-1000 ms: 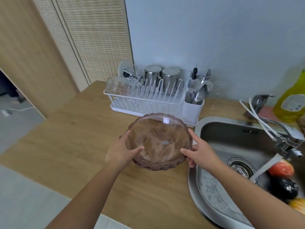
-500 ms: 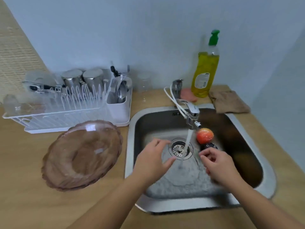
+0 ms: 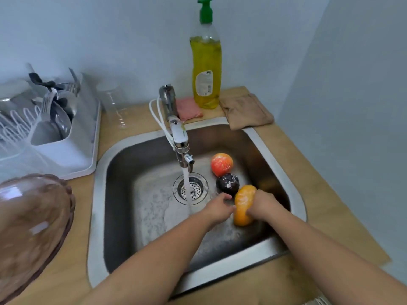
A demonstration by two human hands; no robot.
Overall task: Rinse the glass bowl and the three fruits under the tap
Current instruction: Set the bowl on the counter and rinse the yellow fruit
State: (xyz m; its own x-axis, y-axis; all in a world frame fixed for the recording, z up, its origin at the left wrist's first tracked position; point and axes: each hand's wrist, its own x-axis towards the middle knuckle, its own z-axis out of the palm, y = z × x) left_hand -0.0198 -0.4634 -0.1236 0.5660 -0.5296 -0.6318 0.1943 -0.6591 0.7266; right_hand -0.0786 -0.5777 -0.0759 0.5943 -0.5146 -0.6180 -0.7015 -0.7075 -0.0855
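Observation:
The brownish glass bowl [image 3: 33, 227] lies upside down on the wooden counter left of the sink [image 3: 99, 194]. Three fruits sit in the basin right of the drain: a red apple [image 3: 221, 164], a dark purple fruit [image 3: 228, 183] and an orange fruit [image 3: 243, 204]. My right hand [image 3: 262, 205] is closed around the orange fruit's right side. My left hand [image 3: 217, 209] touches its left side with fingers loosely curled. The tap [image 3: 178, 137] runs; its stream falls onto the drain, just left of my hands.
A white dish rack [image 3: 66, 137] with cutlery stands at the back left. Behind the sink are a clear glass [image 3: 113, 106], a pink sponge [image 3: 188, 108], a yellow soap bottle [image 3: 206, 62] and a brown cloth [image 3: 244, 111]. A wall closes off the right side.
The bowl was put down upside down on the counter and both hands went into the sink. My right hand has closed on the orange fruit and my left hand has come up beside it.

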